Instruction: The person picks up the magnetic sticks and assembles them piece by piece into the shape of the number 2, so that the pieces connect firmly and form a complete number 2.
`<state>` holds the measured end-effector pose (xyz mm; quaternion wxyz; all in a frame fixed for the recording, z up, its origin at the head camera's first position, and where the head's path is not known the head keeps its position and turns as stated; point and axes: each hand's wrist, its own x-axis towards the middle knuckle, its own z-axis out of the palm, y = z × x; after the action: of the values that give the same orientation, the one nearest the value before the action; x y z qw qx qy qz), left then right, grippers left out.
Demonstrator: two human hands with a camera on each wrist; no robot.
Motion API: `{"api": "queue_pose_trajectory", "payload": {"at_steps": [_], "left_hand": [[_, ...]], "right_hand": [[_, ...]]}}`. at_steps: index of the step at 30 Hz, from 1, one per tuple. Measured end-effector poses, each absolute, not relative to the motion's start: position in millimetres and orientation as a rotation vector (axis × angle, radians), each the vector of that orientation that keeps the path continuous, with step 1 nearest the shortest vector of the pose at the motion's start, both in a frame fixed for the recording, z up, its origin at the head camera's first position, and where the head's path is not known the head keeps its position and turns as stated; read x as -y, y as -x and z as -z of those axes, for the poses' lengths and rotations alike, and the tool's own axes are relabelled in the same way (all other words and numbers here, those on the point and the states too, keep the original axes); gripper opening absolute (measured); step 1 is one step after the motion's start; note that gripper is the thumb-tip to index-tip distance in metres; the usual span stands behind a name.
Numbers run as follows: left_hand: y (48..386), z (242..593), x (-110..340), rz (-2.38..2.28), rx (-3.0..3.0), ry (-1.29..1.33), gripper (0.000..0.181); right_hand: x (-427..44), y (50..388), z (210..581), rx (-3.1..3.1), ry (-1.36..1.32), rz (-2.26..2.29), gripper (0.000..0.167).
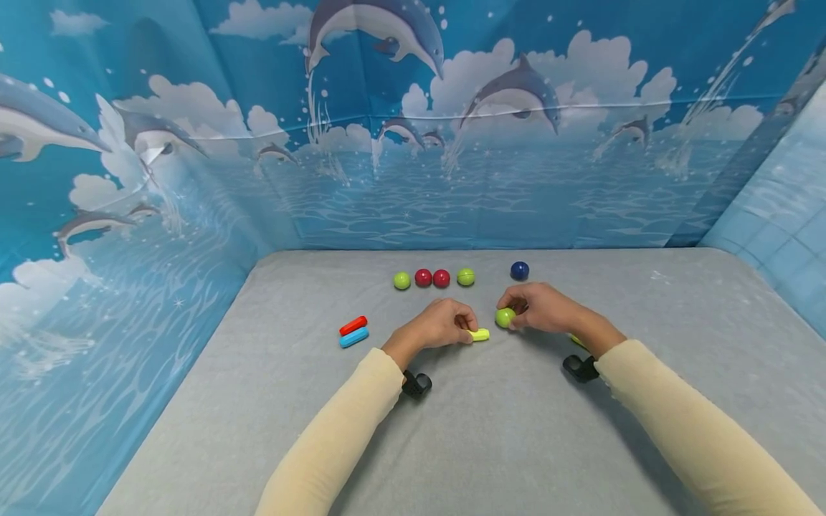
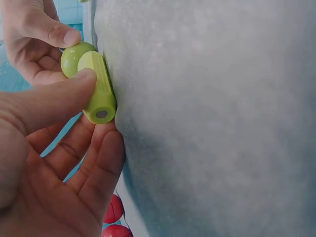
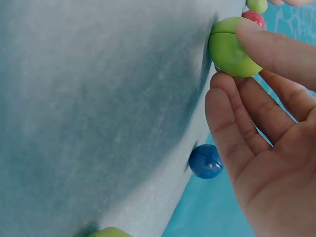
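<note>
My left hand pinches a yellow-green stick between thumb and fingers, low over the grey cloth. In the left wrist view the stick shows a small round grey spot on its end. Just to the right, my right hand holds a green ball between thumb and fingertips. A seam line crosses that ball in the right wrist view. Stick and ball are close together; in the head view a small gap lies between them.
Behind the hands stand a green ball, two red balls, another green ball and a dark blue ball. At left lie a red stick and a blue stick. A yellow-green piece is partly under the right wrist.
</note>
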<state>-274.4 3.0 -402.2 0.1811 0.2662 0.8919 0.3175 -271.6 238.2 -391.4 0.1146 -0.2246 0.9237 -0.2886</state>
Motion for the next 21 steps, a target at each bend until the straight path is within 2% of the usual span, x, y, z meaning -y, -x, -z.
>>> {"api": "queue_pose_trajectory", "payload": {"at_steps": [21], "left_hand": [[276.6,403.3,-1.7,-0.896,-2.509,-0.735,0.005]], "right_hand": [[-234.3,273.1,388.9,-2.665,0.535,0.915,0.027]]}}
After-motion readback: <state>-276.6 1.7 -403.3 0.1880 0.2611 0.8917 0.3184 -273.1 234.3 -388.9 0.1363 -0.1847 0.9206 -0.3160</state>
